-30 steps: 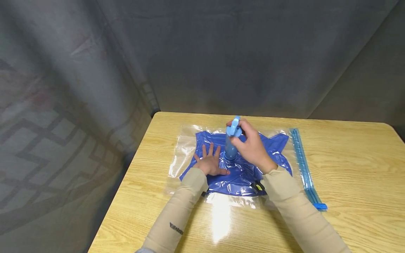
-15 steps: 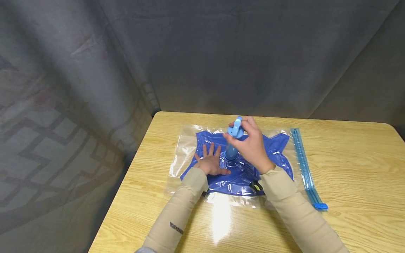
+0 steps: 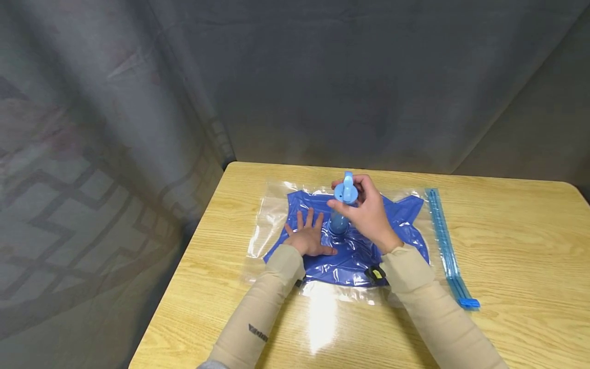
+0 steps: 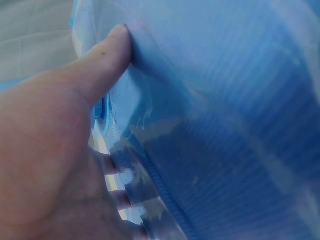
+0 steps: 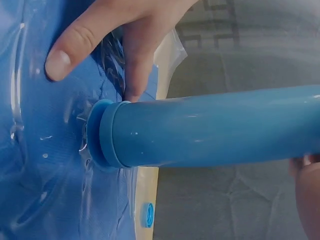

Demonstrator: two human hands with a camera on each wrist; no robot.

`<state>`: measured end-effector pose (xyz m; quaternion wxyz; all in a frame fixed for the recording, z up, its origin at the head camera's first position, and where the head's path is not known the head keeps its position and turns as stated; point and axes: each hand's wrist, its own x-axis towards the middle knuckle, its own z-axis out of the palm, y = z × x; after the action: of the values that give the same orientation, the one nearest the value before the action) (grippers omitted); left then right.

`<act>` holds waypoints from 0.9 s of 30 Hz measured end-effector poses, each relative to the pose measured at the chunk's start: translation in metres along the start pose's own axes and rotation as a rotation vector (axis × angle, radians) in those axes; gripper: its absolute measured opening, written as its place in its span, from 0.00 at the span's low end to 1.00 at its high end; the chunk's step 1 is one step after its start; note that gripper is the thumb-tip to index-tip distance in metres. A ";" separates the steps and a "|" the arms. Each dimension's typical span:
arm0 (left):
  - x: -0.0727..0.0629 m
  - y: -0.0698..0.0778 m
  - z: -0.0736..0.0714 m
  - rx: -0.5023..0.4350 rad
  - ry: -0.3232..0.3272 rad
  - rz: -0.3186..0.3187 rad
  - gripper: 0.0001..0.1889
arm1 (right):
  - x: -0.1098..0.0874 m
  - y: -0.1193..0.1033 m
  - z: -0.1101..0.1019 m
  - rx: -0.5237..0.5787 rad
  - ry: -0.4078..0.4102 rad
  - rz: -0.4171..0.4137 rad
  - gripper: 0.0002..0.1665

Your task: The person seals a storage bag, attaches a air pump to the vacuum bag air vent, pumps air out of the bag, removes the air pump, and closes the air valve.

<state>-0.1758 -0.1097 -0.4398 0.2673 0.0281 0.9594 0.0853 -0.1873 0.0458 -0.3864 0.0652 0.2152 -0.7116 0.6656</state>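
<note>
A clear vacuum storage bag (image 3: 269, 215) with blue fabric (image 3: 332, 269) inside lies flat on the wooden table. Upright on the bag stands a blue hand pump (image 5: 215, 130), its round base against the bag's surface. My right hand (image 3: 371, 215) holds the pump near its top, thumb and fingers around it just under the light blue cap and handle (image 3: 348, 188). Just left of the pump base, my left hand (image 3: 306, 241) rests palm down on the bag with fingers spread. In the left wrist view, the thumb (image 4: 107, 57) lies along the shiny film.
A blue zip strip (image 3: 443, 241) runs along the bag's right end, with a blue slider clip (image 3: 469, 303) at its near end. A small blue round piece (image 5: 147, 215) shows beyond the bag's edge. Grey curtains (image 3: 350, 87) hang behind and left of the wooden table (image 3: 516, 266).
The top of the pump has shifted slightly right and toward me, and its handle has turned a little. My right thumb has shifted lower under the cap. My left hand has stayed in place.
</note>
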 end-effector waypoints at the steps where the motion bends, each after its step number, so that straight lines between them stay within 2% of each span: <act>1: 0.000 0.000 0.000 0.001 -0.001 -0.001 0.60 | 0.000 0.001 0.000 -0.027 0.008 0.009 0.29; 6: 0.001 -0.001 0.000 0.001 -0.003 -0.005 0.59 | -0.001 0.002 0.000 -0.177 0.057 0.055 0.38; 8: 0.002 -0.001 0.000 0.000 -0.004 -0.004 0.59 | -0.002 0.002 0.001 -0.201 0.074 0.061 0.39; 12: 0.003 -0.001 0.000 0.001 -0.001 -0.004 0.60 | -0.003 0.004 0.000 -0.199 0.076 0.037 0.35; 17: 0.003 -0.001 0.001 0.004 0.000 -0.008 0.60 | -0.005 0.009 0.000 -0.142 0.032 0.006 0.27; 21: 0.002 -0.001 0.001 0.000 -0.004 0.000 0.59 | -0.006 0.012 0.002 -0.183 0.025 0.025 0.33; 24: 0.002 -0.001 0.001 0.002 -0.006 0.001 0.59 | -0.006 0.015 0.004 -0.249 0.061 0.030 0.39; 27: 0.003 -0.001 0.001 0.005 -0.004 -0.002 0.59 | -0.006 0.016 0.004 -0.287 0.109 0.010 0.40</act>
<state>-0.1775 -0.1103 -0.4420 0.2693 0.0278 0.9591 0.0826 -0.1871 0.0441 -0.4039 0.1307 0.1637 -0.7959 0.5680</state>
